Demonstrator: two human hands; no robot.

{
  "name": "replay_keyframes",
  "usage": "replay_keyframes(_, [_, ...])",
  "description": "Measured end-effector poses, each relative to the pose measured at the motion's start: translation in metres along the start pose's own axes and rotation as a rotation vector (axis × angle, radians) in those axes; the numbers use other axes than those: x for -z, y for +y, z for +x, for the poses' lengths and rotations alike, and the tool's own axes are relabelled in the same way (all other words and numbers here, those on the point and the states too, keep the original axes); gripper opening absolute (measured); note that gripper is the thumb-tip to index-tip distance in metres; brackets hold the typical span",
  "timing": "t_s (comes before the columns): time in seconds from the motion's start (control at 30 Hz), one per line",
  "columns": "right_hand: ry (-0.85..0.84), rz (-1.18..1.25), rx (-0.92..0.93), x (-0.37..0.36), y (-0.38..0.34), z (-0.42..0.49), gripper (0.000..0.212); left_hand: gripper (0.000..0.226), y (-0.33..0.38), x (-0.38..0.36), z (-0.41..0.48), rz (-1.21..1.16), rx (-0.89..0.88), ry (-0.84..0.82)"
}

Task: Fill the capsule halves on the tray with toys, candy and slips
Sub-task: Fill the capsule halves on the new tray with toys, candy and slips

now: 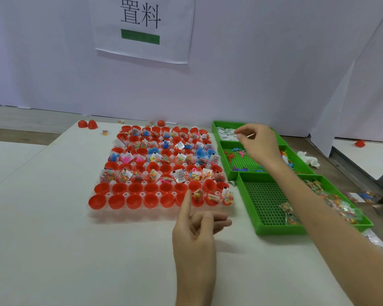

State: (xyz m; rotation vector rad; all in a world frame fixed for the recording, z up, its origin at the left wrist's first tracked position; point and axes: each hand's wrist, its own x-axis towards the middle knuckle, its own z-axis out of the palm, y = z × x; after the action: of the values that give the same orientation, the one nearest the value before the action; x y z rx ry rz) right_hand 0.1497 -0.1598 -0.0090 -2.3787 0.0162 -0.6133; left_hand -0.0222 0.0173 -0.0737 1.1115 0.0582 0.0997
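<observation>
A clear plastic tray point(93, 214) of red plastic capsule halves point(116, 200) was set mid-worktop toward the far edge of the white worktop point(97, 261). Back rows were filled; most of the two front rows were empty. Three green perforated plastic bins point(270, 230) were lined along the right edge. The left hand point(195, 230) was held near the tray's front row, index finger straight, other fingers loosely curled, nothing held. A small tan rolled piece point(251, 135) was pinched by the right hand point(259, 142) over the farthest bin.

Tray point(102, 214) left of three bins point(272, 230) on table point(75, 261)
</observation>
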Motion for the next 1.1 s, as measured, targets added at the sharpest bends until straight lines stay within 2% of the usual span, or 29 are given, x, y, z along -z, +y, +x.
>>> replay_keyframes(0.07, [-0.056, -0.153, -0.043, -0.003, 0.024, 0.034, 0.033, 0.045, 0.003, 0.000, -0.001, -0.012, -0.052, 0.026])
replay_keyframes(0.17, [-0.352, -0.467, -0.068, -0.013, 0.050, 0.067, 0.058, 0.040, 0.003, 0.001, 0.000, -0.001, -0.064, 0.010])
replay_keyframes(0.23, [-0.498, -0.607, -0.070, -0.019, 0.061, 0.077, 0.060, 0.038, 0.003, 0.002, 0.002, -0.004, -0.061, -0.008])
replay_keyframes(0.27, [-0.518, -0.628, -0.062, -0.021, 0.066, 0.079, 0.057, 0.036, 0.002, 0.002, 0.002, -0.007, -0.061, -0.016])
replay_keyframes(0.53, [-0.253, -0.540, 0.097, -0.018, 0.077, 0.071, 0.020, 0.033, 0.003, 0.002, 0.004, -0.018, -0.050, -0.032])
replay_keyframes(0.63, [-0.271, -0.494, 0.079, -0.015, 0.077, 0.071, 0.023, 0.032, 0.004, 0.002, 0.003, -0.010, -0.044, -0.034])
replay_keyframes(0.8, [-0.292, -0.455, -0.008, -0.008, 0.081, 0.073, 0.049, 0.031, 0.003, 0.002, 0.003, 0.008, -0.052, -0.031])
replay_keyframes(0.87, [-0.269, -0.445, -0.004, -0.004, 0.085, 0.073, 0.042, 0.032, 0.003, 0.003, 0.004, 0.008, -0.052, -0.033])
replay_keyframes(1.1, [-0.019, -0.359, 0.029, 0.005, 0.082, 0.068, 0.015, 0.031, 0.002, 0.003, 0.005, 0.017, -0.049, -0.052])
